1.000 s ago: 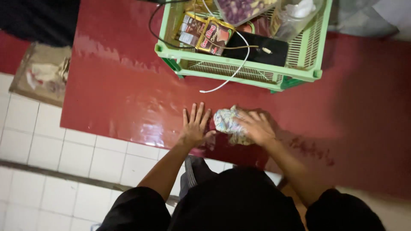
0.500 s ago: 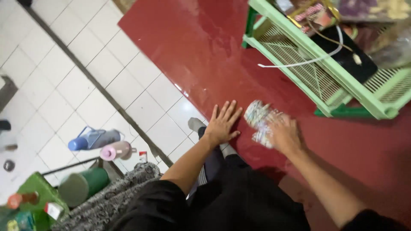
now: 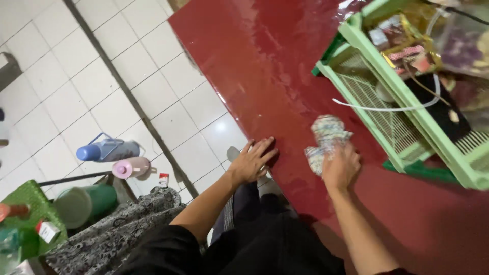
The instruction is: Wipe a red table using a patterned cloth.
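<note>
My right hand [image 3: 340, 168] presses a crumpled patterned cloth [image 3: 326, 137] onto the glossy dark red table [image 3: 265, 66]. The cloth is pale with small coloured marks and sticks out above my fingers. My left hand [image 3: 252, 162] lies flat at the table's near edge, fingers spread and holding nothing, a short way left of the cloth.
A light green plastic basket [image 3: 402, 97] stands on the table at the right, holding sachets, a black flat device and a white cable [image 3: 392, 108]. On the white tiled floor at the left lie a blue bottle [image 3: 104, 151], a pink bottle [image 3: 130, 167] and a green container [image 3: 84, 204].
The view has swung further left and tilted. My right hand has kept the cloth on the table and shifted slightly; my left hand has slid back to the table's edge.
</note>
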